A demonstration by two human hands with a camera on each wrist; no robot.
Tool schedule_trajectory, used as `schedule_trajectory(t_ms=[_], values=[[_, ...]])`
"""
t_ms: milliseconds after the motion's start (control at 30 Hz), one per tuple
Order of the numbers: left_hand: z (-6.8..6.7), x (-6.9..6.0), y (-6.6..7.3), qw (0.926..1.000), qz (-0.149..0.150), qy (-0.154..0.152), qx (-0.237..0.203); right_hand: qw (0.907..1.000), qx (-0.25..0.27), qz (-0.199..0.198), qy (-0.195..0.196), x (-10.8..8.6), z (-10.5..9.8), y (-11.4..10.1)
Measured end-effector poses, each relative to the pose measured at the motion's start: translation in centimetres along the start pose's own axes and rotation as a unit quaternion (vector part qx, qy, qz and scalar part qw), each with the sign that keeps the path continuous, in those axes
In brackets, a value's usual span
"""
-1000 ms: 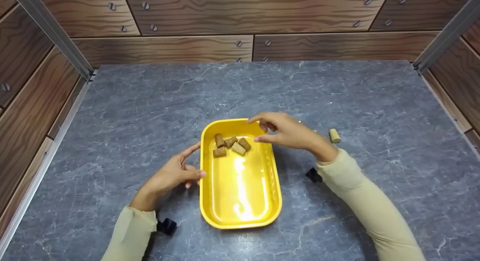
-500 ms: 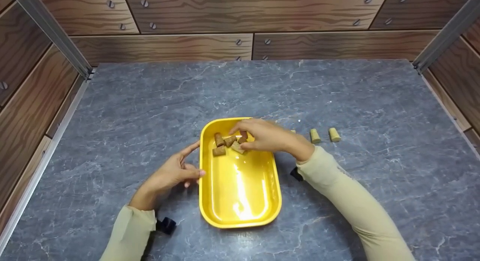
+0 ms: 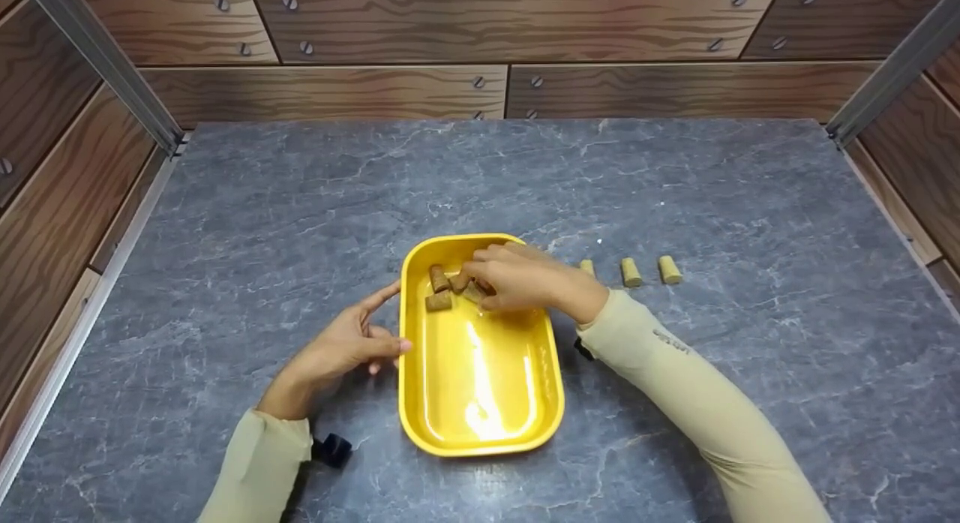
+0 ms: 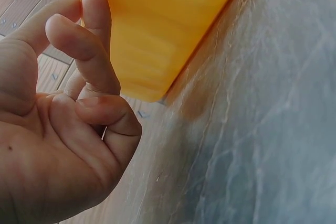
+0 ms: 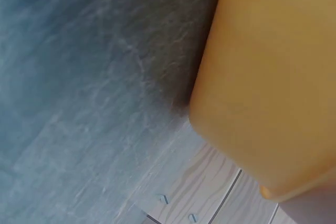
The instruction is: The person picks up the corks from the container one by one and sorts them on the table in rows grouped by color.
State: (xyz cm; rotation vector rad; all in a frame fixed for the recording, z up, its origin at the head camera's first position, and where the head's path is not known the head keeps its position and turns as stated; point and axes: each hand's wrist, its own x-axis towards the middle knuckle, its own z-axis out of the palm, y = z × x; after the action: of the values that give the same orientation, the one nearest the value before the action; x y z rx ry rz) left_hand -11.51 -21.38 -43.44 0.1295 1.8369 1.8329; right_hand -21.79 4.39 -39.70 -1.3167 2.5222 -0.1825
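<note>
A yellow plastic tray (image 3: 480,403) stands in the middle of the table, with several tapered cork stoppers (image 3: 439,302) in its far part. My left hand (image 3: 341,347) holds the tray's left side, thumb at the rim and index finger against the outer wall; the other fingers are loosely bent in the left wrist view. Inside the tray, my right hand (image 3: 525,279) has its fingers curled down over a cork stopper, which they mostly hide. Other stoppers lie right beside its fingertips. In the right wrist view only the tray's outer wall (image 5: 273,77) and the table show clearly.
Right of the tray, paler cork stoppers stand in a row on the grey marbled table (image 3: 337,193): one (image 3: 631,272) in the middle, one (image 3: 669,269) at the right end, one partly behind my right wrist. Wood-patterned walls (image 3: 480,28) enclose the back and sides.
My right hand has moved left and down into the tray, and its fingers have closed over a cork stopper. The stoppers on the table came into view. The left hand has stayed put.
</note>
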Motion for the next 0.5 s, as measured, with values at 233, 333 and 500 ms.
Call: schedule_trajectory(t_ms=[233, 333, 500], values=[[0.04, 0.00, 0.15, 1.0000, -0.007, 0.005, 0.003, 0.9986, -0.052, -0.009, 0.010, 0.02, 0.31, -0.07], [0.06, 0.03, 0.13, 0.9999, -0.009, 0.007, 0.005, 0.9987, -0.049, -0.008, 0.010, -0.05, 0.33, -0.07], [0.00, 0.07, 0.05, 0.9999, -0.011, 0.008, 0.006, 0.9983, -0.056, -0.014, 0.014, -0.10, 0.44, 0.01]])
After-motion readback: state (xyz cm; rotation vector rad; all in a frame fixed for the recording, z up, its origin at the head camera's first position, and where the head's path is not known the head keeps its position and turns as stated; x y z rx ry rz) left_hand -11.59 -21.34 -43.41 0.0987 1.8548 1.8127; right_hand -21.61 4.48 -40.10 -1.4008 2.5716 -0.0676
